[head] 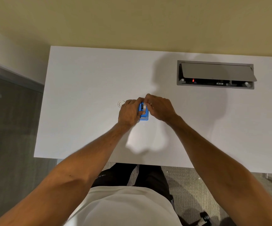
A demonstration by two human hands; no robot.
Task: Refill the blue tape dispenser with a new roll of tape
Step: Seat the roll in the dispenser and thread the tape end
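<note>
Desk [83,79]: tape roll [142,107] inside blue dispenser [146,116]

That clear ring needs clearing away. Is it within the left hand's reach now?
Probably yes: the clear ring lies right beside the left hand, nothing between, but that hand holds the blue dispenser.

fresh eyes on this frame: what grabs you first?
Blue tape dispenser at the table centre, gripped by the left hand while the right hand pinches the tape roll in it. Then the open grey cable hatch at far right, and a clear ring beside the left hand.
</note>
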